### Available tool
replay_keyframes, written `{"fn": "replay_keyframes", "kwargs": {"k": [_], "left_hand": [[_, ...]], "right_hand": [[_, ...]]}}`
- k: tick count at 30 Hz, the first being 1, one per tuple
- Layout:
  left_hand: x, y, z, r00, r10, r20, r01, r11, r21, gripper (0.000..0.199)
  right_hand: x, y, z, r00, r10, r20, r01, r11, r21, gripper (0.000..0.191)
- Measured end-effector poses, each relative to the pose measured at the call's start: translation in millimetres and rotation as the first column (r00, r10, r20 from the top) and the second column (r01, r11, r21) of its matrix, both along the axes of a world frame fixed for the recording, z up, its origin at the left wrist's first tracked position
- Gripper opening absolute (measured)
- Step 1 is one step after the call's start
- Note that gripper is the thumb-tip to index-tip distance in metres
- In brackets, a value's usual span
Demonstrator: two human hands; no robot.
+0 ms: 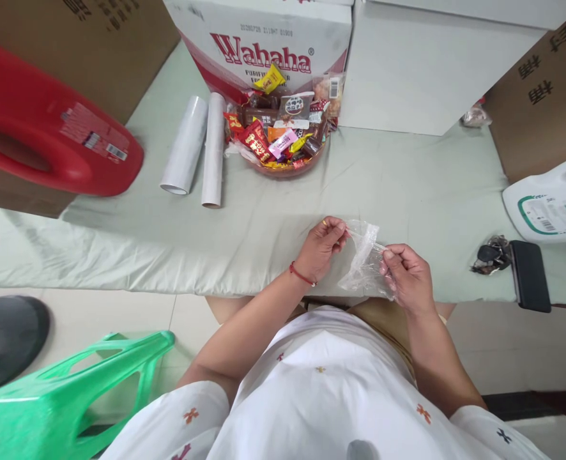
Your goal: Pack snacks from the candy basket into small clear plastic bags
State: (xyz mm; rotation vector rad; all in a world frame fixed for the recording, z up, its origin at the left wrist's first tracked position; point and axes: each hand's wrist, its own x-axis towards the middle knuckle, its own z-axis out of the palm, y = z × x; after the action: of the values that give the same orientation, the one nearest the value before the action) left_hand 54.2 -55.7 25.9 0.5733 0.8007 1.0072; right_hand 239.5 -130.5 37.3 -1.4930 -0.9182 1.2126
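A clear plastic bag (363, 259) is stretched between my two hands, just over the front edge of the cloth-covered table. My left hand (322, 246), with a red cord at the wrist, pinches the bag's upper left corner between thumb and fingers. On the other side, my right hand (407, 275) is closed on its right edge. The bag looks crumpled, and I see nothing inside it. Beyond my hands stands a bowl (292, 171) heaped with wrapped sweets and snacks (283, 137).
Two rolls of plastic film (184, 147) lie left of the bowl. A red jug (96, 153) is at the left, a white jug (551, 204) at the right. Keys (491, 255) and a phone (529, 275) lie near the front edge. Boxes (273, 38) line the back. A green stool (96, 383) stands lower left.
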Motion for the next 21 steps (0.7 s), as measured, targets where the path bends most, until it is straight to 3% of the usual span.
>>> {"fn": "replay_keyframes", "kwargs": {"k": [6, 10, 13, 15, 17, 21], "left_hand": [[4.1, -2.0, 4.3, 0.999, -0.041, -0.014, 0.039, 0.993, -0.107, 0.038], [6.8, -8.5, 4.9, 0.989, -0.117, -0.088, 0.102, 0.982, -0.161, 0.055], [9.9, -16.5, 4.4, 0.955, -0.228, -0.188, 0.208, 0.971, -0.118, 0.068], [11.7, -20.0, 3.2, 0.931, -0.253, -0.261, 0.246, 0.967, -0.060, 0.056], [12.1, -21.1, 1.4, 0.926, -0.215, -0.311, 0.224, 0.975, -0.006, 0.044], [9.7, -21.2, -2.3, 0.933, -0.077, -0.351, 0.119, 0.988, 0.098, 0.044]], "right_hand": [[-4.4, 0.6, -1.4, 0.995, 0.031, 0.095, -0.032, 0.999, 0.011, 0.032], [-8.7, 2.0, 3.4, 0.987, -0.006, 0.160, -0.002, 0.999, 0.049, 0.029], [-10.6, 2.4, 6.0, 0.981, 0.004, 0.196, -0.019, 0.997, 0.073, 0.028], [-11.2, 2.5, 6.9, 0.979, 0.010, 0.203, -0.028, 0.996, 0.084, 0.028], [-11.1, 2.8, 7.7, 0.979, -0.009, 0.205, -0.011, 0.995, 0.095, 0.030], [-10.4, 4.0, 9.0, 0.978, -0.081, 0.190, 0.065, 0.994, 0.091, 0.033]]}}
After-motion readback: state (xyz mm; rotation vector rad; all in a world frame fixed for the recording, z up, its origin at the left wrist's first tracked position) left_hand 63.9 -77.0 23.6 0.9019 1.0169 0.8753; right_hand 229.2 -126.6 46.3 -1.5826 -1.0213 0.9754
